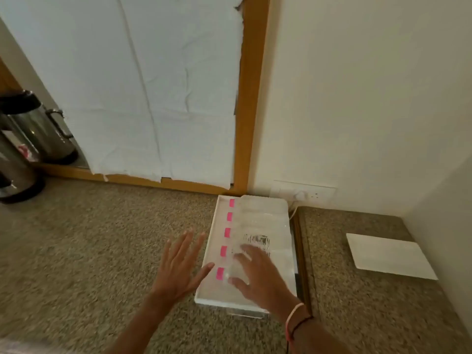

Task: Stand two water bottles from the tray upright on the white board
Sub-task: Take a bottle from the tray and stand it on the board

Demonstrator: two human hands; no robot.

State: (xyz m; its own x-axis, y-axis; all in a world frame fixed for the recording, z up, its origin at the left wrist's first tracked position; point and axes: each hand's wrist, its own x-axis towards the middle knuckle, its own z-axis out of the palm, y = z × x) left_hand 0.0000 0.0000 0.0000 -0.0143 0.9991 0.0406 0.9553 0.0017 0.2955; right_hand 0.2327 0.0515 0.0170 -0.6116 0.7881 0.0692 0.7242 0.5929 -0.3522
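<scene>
A white tray (213, 254) lies on the speckled counter near the wall. It holds several clear water bottles (260, 221) lying on their sides, with pink caps (227, 233) in a row along the left. My right hand (258, 274) hovers open over the nearest bottles, fingers spread; whether it touches them I cannot tell. My left hand (178, 267) is open just left of the tray, holding nothing. The white board (390, 256) lies flat on the counter to the right, bare.
Two steel flasks (38, 129) stand at the far left. A mirror frame covered with white cloth (143, 85) leans behind the counter. A wall socket (304, 194) with a cable sits behind the tray. A dark seam (301, 251) separates the two counter sections.
</scene>
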